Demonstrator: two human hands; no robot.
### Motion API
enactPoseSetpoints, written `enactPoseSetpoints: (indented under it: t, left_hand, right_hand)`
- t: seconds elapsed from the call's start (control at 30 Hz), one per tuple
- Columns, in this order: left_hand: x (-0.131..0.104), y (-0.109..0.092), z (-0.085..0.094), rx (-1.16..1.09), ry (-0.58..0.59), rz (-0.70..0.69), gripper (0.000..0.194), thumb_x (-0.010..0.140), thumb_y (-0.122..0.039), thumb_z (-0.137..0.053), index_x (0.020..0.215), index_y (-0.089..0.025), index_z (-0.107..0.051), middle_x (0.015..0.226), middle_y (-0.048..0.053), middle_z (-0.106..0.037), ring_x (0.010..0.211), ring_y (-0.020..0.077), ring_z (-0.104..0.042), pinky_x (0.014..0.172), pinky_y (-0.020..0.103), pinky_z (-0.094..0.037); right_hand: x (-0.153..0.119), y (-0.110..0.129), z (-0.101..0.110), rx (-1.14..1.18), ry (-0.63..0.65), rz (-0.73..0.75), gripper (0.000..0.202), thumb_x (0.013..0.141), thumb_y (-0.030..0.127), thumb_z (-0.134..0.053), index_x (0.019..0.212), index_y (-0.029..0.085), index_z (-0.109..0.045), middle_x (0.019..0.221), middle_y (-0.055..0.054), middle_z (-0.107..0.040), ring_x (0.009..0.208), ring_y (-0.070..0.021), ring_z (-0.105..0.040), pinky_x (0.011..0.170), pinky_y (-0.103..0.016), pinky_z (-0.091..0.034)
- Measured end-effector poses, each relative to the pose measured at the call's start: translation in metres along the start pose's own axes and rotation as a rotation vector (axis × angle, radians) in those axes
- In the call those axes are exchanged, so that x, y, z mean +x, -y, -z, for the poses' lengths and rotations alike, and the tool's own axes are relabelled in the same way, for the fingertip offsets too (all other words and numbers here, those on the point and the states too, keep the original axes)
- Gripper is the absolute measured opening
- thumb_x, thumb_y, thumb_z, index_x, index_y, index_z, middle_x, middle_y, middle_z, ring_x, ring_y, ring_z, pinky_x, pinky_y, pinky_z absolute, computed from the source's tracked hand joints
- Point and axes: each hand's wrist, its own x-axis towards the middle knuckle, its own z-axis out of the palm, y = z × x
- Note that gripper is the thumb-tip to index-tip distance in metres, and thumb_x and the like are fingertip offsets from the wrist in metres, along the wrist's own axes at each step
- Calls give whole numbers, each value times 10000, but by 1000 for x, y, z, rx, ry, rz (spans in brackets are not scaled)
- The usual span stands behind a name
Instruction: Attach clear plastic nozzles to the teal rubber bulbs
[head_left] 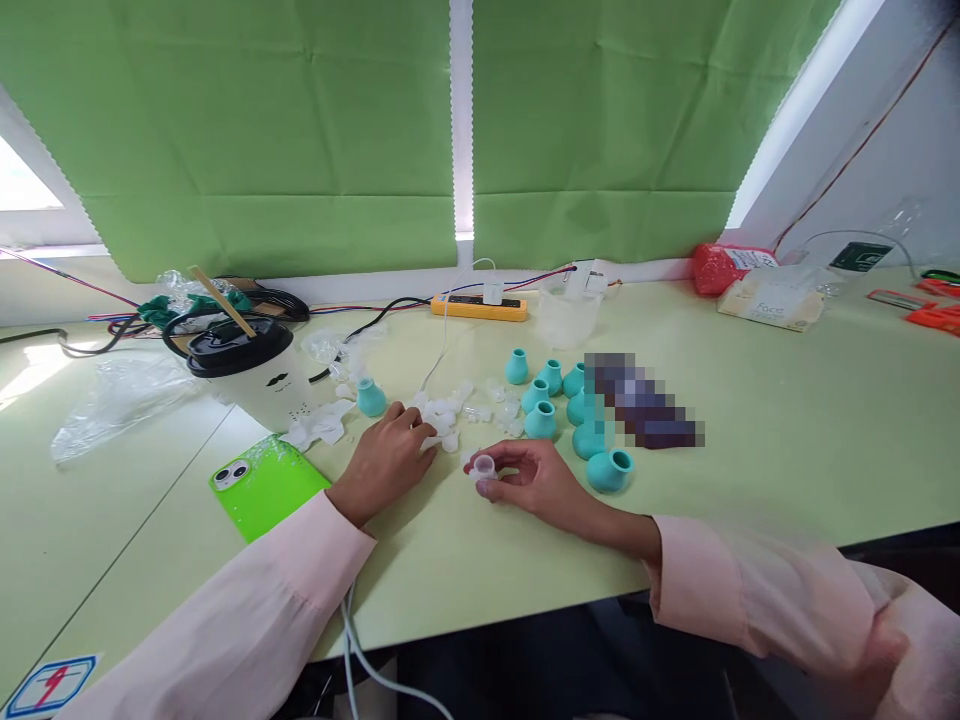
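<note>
A small translucent white plastic piece with a round opening [484, 467] is pinched between the thumb and fingers of my right hand [529, 478], just above the table. My left hand [390, 452] rests palm down with bent fingers, their tips at a pile of similar translucent white pieces [439, 415]. A gap shows between its thumb and forefinger, and I see nothing held there. Right of the pile stand several teal bulb-shaped pieces with open necks [540, 421]. One of them lies tipped near my right wrist [609, 471]. Another teal bulb [370, 398] stands beyond my left hand.
A bright green phone [274, 485] and a white cup with black lid and straw [259, 390] are at left. Behind are an orange power strip [480, 309] and a translucent tub [568, 318]. A blurred-out dark object [645, 405] lies right of the bulbs.
</note>
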Motion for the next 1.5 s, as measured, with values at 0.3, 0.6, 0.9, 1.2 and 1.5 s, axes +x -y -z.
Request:
enactPoseSetpoints:
  t: [0.3, 0.6, 0.9, 1.2, 1.5]
  left_hand:
    - [12, -22, -7, -302, -230, -117, 288, 814, -281, -400, 1042, -165, -532, 881, 62, -562, 837, 184, -437, 720, 308, -425]
    - [61, -73, -25, -297, -44, -28, 384, 768, -441, -426, 1051, -202, -526, 958, 95, -487, 890, 249, -386, 724, 385, -418]
    - [59, -76, -18, -636, -297, -35, 211, 675, -301, -564, 835, -177, -505, 943, 62, -518, 888, 201, -433, 764, 349, -415]
    - [-1, -28, 18, -928, -267, 15, 203, 636, -211, -445, 826, -157, -491, 740, 13, -544, 654, 126, -489, 587, 239, -405]
    - [-18, -18, 10, -1056, -105, -37, 261, 654, -292, -369, 686, -111, -555, 508, -10, -438, 460, 92, -370, 446, 214, -287]
  right_hand:
    - [-15, 7, -5, -40, 29, 175, 187, 647, 252, -623, 776, 164, -519, 692, -4, -573, 601, -107, -564, 569, -243, -475]
    - [-15, 4, 0, -77, -64, 368, 140, 637, 214, -627, 749, 172, -554, 690, -10, -555, 629, -116, -528, 575, -258, -465]
    - [-18, 6, 2, -59, -135, 409, 138, 685, 272, -595, 754, 187, -512, 672, 0, -532, 589, -101, -499, 516, -229, -439]
    - [-15, 9, 10, -54, -231, 509, 151, 671, 247, -616, 784, 199, -528, 717, -14, -538, 640, -118, -522, 555, -256, -475]
    - [-10, 2, 6, -198, -135, 395, 232, 620, 237, -659, 849, 207, -642, 830, -35, -653, 730, -169, -604, 628, -302, -536]
